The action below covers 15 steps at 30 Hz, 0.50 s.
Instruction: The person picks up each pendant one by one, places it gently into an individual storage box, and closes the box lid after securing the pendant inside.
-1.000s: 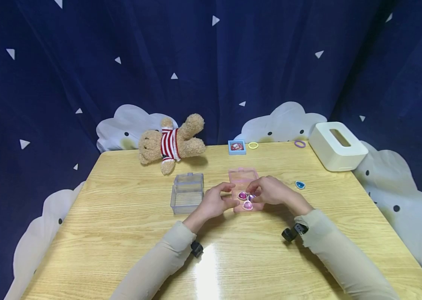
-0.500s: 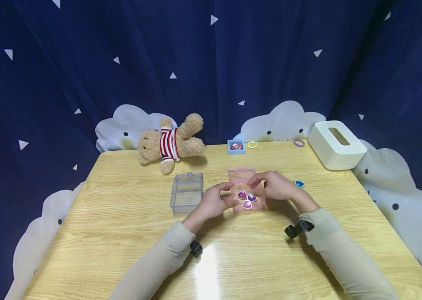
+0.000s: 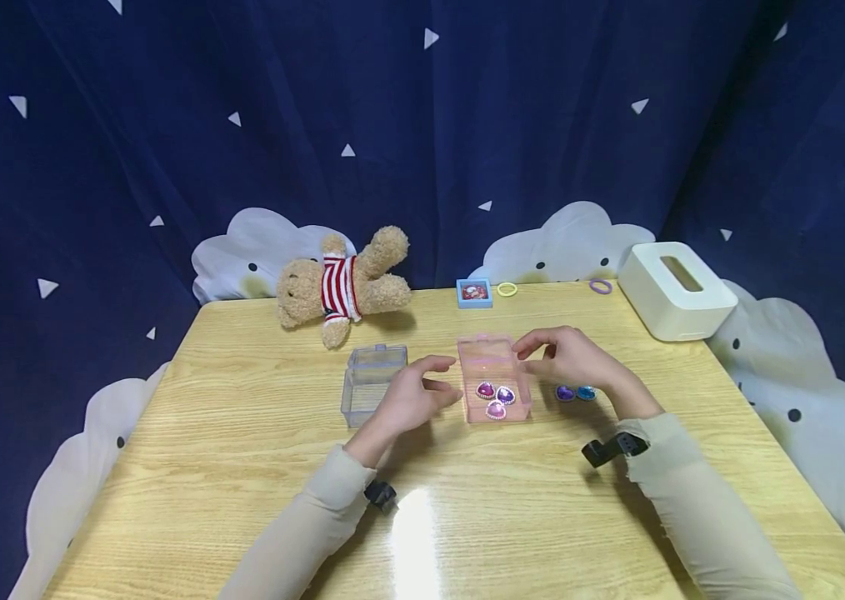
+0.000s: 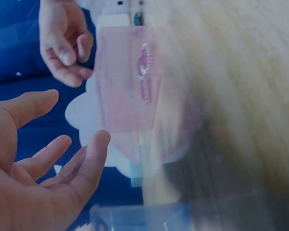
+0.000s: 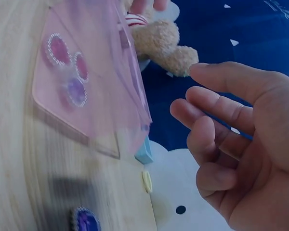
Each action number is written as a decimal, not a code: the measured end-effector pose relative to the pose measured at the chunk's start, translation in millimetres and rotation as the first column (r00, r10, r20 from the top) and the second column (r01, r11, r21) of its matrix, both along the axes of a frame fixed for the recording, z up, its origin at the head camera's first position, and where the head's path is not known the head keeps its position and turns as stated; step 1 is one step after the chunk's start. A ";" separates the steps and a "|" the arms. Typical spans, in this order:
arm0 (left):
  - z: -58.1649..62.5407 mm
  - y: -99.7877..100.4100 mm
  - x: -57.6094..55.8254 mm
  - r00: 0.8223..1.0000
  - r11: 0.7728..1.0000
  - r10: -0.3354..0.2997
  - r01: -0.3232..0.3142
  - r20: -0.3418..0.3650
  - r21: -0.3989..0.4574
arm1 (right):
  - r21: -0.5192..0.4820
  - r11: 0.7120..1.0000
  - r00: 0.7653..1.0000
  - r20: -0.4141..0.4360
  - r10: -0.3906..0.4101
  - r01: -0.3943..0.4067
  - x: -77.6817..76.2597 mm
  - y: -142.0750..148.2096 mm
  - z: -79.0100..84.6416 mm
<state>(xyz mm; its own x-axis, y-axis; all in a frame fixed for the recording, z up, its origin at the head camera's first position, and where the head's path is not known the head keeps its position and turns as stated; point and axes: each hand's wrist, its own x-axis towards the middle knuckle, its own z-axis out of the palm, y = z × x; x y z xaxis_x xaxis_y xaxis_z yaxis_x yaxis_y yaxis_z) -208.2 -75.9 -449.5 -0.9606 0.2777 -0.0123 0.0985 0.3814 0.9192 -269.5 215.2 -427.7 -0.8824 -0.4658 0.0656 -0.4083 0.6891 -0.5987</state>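
A pink see-through box [image 3: 470, 408] stands open on the table, its lid [image 3: 484, 347] tipped back. Inside lie three rhinestone-edged gems: a magenta gem [image 3: 486, 390], a purple gem [image 3: 505, 396] and a light pink gem [image 3: 496, 410]. My left hand [image 3: 409, 398] hovers off the box's left side, fingers apart and holding nothing. Beside the lid's right edge is my right hand [image 3: 572, 362], its fingers loosely bent with nothing between them. Under it, a dark purple gem [image 3: 564, 392] and a blue gem [image 3: 586, 392] lie on the table.
Partly behind my left hand stands an open grey see-through box [image 3: 362, 408]. Along the back are a teddy bear [image 3: 340, 287], a blue-framed square [image 3: 474, 293], a yellow ring [image 3: 507, 289], a purple ring [image 3: 600, 287] and a white tissue box [image 3: 681, 292].
My right hand has moved away from the gems, back and to the right. My left hand has drawn slightly left off the box. A dark purple and a blue gem now show below the right hand.
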 end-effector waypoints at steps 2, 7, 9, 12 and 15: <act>2.7 -4.9 1.0 1.000 1.000 0.001 -0.001 -0.006 0.008 | 0.002 1.000 1.000 -0.004 -0.014 0.014 -1.2 4.1 0.6; 6.3 -17.9 2.9 0.999 0.999 -0.004 0.005 -0.031 0.032 | 0.001 0.999 0.999 0.020 -0.046 0.046 -2.7 12.8 2.5; 8.0 -23.4 3.4 0.999 0.998 -0.010 0.012 -0.043 0.054 | 0.003 0.999 0.998 0.017 -0.052 0.052 -2.6 16.2 2.7; 12.6 -32.4 3.9 0.998 0.996 -0.014 0.019 -0.060 0.088 | 0.015 0.998 0.998 0.005 -0.067 0.067 -2.0 22.0 1.7; 18.2 -43.2 4.6 0.997 0.994 0.000 0.008 -0.071 0.108 | 0.028 0.996 0.997 0.011 -0.081 0.081 -1.4 27.6 -0.4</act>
